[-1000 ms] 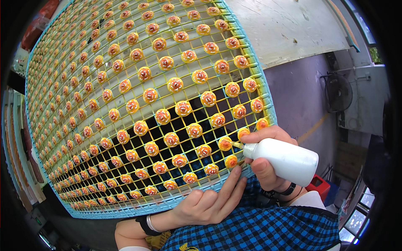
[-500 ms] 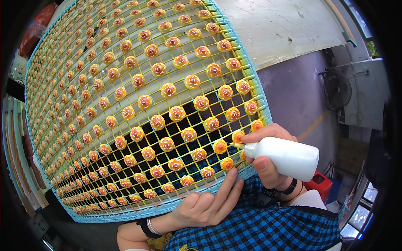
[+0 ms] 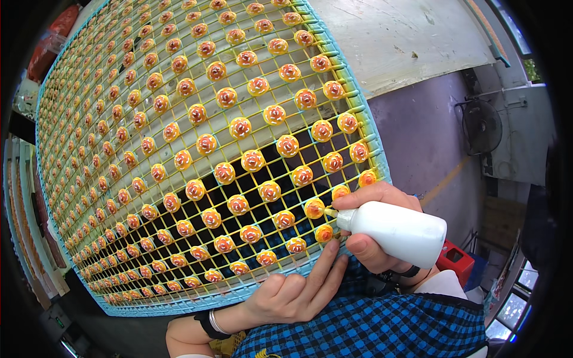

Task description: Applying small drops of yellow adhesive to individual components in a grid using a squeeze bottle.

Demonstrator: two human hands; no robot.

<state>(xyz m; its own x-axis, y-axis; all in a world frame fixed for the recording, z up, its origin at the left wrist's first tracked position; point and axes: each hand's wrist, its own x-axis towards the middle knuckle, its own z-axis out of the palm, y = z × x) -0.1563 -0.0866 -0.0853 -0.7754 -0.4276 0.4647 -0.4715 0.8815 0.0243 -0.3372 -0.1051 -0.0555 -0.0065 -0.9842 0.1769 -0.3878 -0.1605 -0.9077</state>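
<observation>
While the panel lies almost as it did half a second ago, my right hand has brought the bottle slightly left and down, towards the lower right of the frame's centre. Then, a thin gap showed between the tip and the flower; now the tip appears to touch that flower's right edge. Over the half second before, the panel itself slid a little left.

My right fingers are closed around the bottle's neck and body, thumb below and forefinger above, and the bottle tilts with its tip to the left. My left hand rests at the panel's lower right edge as before, forefinger stretched out just beside the lower flower; its thumb is hidden, so I cannot tell whether it grips.

Towards the left of the frame, the nearer flowers carry white dashes, while I make out none on the one at the tip or the lower flower. I judge, then, that the work has reached this corner. The surface shows at the upper right.
</observation>
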